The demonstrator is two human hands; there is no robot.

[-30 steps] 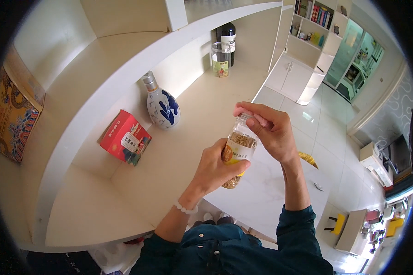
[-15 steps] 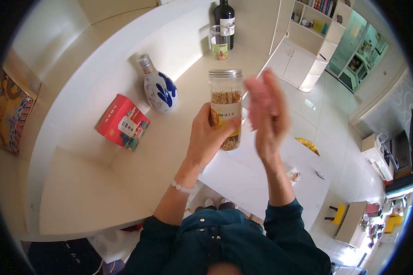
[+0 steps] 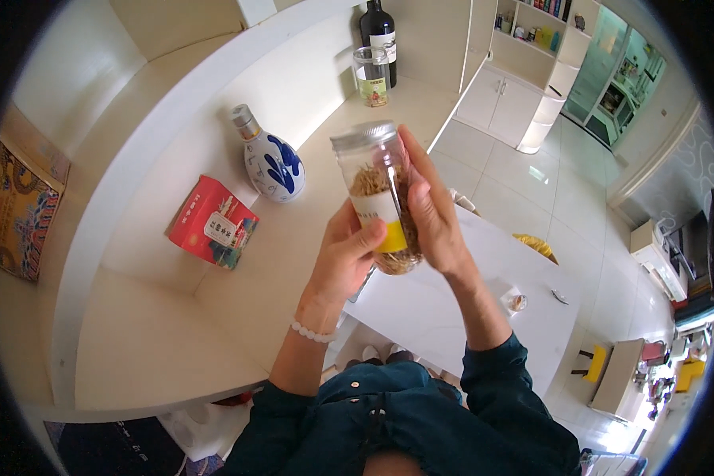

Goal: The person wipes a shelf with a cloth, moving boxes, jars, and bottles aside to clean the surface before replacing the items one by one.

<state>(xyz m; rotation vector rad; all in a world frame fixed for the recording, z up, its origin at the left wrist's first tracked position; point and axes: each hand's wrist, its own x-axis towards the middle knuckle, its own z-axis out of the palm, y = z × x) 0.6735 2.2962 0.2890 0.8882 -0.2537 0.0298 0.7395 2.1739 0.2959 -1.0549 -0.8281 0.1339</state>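
I hold a clear jar (image 3: 377, 182) with a silver lid, dried strands inside and a white and yellow label, over the edge of the cream shelf (image 3: 293, 293). My left hand (image 3: 341, 254), with a white bead bracelet at the wrist, is closed round its lower left side, thumb across the label. My right hand (image 3: 436, 222) grips its right side, fingers behind it; whether pink cloth is in that hand is hidden. On the shelf stand a blue-and-white bottle (image 3: 271, 166), a red box (image 3: 210, 222), a dark bottle (image 3: 379, 24) and an empty-looking clear jar (image 3: 373, 83).
An orange patterned box (image 3: 20, 210) sits at the far left beside the curved shelf. A white table (image 3: 468, 301) with small items is below. Beyond are a tiled floor (image 3: 516, 190), a white cabinet (image 3: 500, 103), a television (image 3: 694, 250) and a yellow stool (image 3: 591, 365).
The jar has risen and now leans, its lid toward upper left. My right hand left the lid with something pink, swung right, and now holds the jar's side; the pink is no longer visible.
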